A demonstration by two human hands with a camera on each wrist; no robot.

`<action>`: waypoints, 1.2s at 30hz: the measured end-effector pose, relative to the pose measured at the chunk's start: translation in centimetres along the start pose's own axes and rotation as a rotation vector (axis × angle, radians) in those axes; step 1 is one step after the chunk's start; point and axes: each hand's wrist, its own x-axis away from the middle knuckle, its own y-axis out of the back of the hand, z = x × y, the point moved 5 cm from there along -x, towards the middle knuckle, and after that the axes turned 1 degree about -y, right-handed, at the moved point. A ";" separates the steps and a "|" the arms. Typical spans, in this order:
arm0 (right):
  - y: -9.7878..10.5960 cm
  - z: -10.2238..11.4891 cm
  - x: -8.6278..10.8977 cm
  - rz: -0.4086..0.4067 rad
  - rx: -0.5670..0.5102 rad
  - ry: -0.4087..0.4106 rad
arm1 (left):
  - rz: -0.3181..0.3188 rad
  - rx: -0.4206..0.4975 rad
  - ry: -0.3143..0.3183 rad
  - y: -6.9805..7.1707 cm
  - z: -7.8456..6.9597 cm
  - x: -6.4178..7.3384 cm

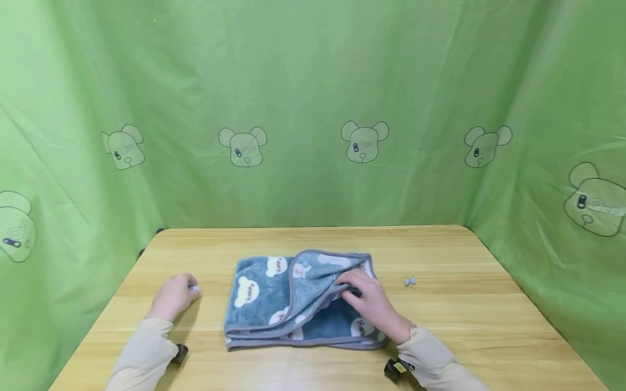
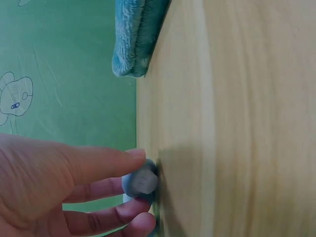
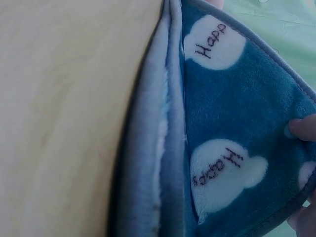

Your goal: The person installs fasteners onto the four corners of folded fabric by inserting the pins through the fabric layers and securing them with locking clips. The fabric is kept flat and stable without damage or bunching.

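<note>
A teal fleece blanket [image 1: 264, 293] with white bear heads and grey edging lies folded on the table. My right hand [image 1: 367, 298] pinches its upper layer, which is lifted and turned partly back. In the right wrist view, the fingertips [image 3: 303, 128] grip the raised blanket [image 3: 237, 108] near its edge; a small pale-blue bit shows at one fingertip, its kind unclear. Left of the blanket, my left hand [image 1: 172, 296] holds a small blue-grey rounded piece [image 2: 142, 181] between thumb and fingers, just at the tabletop. More blue shows under those fingers, mostly hidden.
Several small light-blue pieces [image 1: 409, 281] lie on the wooden table [image 1: 440, 326] to the right of the blanket. Green curtains [image 1: 303, 190] with bear drawings hang behind the table and at both sides.
</note>
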 end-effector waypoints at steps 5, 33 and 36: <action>0.0 0.0 0.0 0.007 -0.002 -0.006 | -0.010 -0.004 0.014 -0.2 0.3 0.0; 0.0 0.1 -0.2 0.034 0.000 0.050 | -0.149 0.227 -0.177 1.5 -11.3 -1.9; 0.0 0.1 -0.1 0.038 0.004 0.055 | -0.171 0.274 -0.218 1.4 -13.5 -2.2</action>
